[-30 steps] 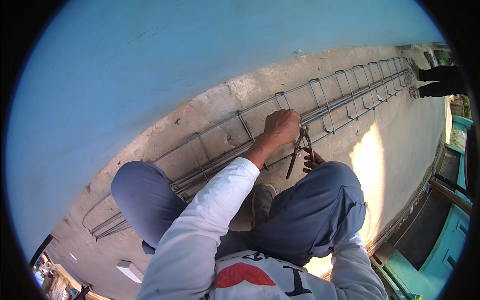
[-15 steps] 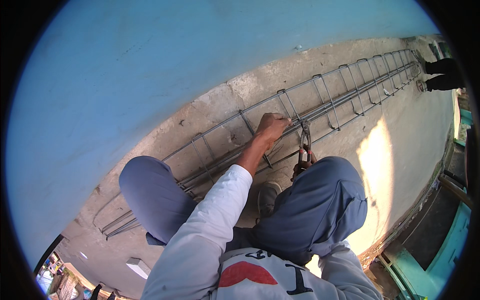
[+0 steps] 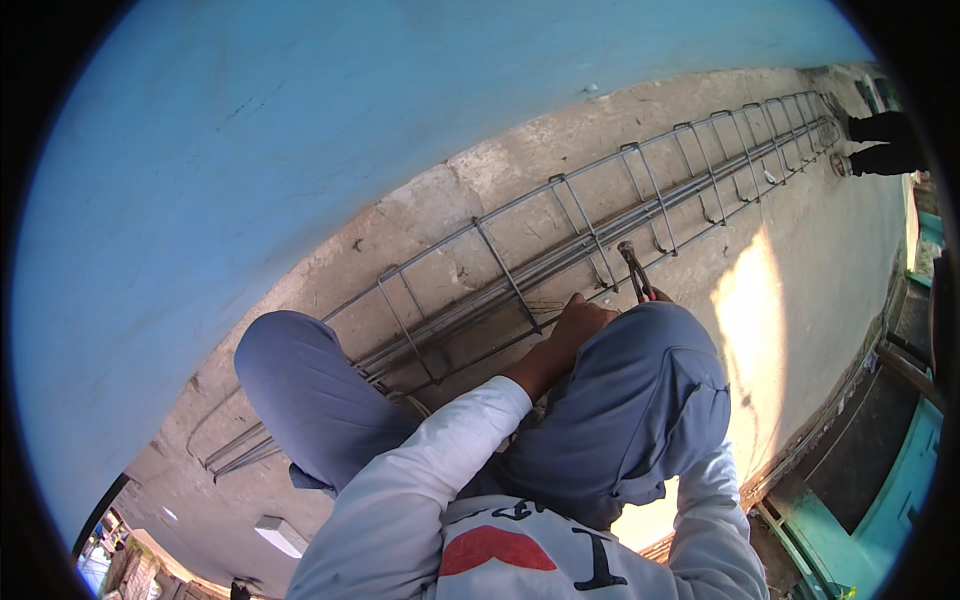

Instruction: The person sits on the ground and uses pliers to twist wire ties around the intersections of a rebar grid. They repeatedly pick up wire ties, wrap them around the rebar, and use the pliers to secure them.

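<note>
A long ladder-like cage of grey steel rods [image 3: 512, 284] slants across the concrete ground [image 3: 800, 230], just beyond my left hand [image 3: 585, 321], its grip unclear to me. Rightward, dark metal pincers with red-marked handles [image 3: 633, 265] rise beside the grey-trousered knee [image 3: 665, 345], mostly hiding my right hand [image 3: 661, 296]; I cannot tell its hold.

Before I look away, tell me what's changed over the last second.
The left hand has drawn back from the middle bars toward the person's right knee; whether it holds anything is unclear. The pincers have tilted, their head leaning left. The metal cage still lies along the blue wall.
</note>
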`<act>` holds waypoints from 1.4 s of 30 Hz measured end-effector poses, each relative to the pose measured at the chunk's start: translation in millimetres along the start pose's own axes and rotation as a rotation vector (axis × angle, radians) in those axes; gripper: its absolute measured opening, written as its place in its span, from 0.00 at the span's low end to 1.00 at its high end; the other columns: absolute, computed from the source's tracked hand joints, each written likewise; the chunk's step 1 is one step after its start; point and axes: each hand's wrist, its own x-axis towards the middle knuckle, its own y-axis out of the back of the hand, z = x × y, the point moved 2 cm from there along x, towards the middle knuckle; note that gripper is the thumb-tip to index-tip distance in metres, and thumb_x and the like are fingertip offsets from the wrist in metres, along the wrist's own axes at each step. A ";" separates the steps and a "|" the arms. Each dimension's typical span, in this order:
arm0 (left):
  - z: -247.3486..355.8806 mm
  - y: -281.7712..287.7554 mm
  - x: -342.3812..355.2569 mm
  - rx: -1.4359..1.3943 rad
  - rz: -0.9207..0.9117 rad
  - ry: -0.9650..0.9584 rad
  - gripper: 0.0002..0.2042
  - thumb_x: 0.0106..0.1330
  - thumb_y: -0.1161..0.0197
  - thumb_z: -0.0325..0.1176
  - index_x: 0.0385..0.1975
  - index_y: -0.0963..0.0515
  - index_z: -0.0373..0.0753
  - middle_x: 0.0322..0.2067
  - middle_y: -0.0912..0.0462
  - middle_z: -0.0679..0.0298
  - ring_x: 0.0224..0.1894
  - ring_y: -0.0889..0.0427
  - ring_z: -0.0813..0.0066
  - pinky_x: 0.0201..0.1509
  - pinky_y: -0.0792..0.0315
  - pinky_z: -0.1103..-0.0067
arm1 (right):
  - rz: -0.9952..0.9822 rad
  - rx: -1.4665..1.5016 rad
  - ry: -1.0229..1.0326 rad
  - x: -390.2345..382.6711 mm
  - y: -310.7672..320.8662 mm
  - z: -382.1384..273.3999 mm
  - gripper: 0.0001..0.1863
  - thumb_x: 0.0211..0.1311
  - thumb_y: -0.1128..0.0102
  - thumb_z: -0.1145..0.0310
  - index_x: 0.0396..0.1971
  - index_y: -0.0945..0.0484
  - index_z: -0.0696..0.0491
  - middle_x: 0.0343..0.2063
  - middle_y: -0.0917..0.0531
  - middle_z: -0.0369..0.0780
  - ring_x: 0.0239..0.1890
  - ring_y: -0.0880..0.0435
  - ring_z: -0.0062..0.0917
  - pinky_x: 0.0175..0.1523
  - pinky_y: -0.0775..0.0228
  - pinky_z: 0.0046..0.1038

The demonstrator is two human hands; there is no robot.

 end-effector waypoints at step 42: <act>-106.3 58.8 -72.0 -1.227 1.131 0.506 0.08 0.75 0.37 0.36 0.45 0.20 0.38 0.25 0.21 0.68 0.25 0.23 0.80 0.36 0.19 0.76 | -0.592 -0.573 0.590 54.3 15.2 -320.3 0.18 0.72 0.41 0.65 0.56 0.19 0.56 0.43 0.13 0.49 0.44 0.12 0.37 0.53 0.23 0.35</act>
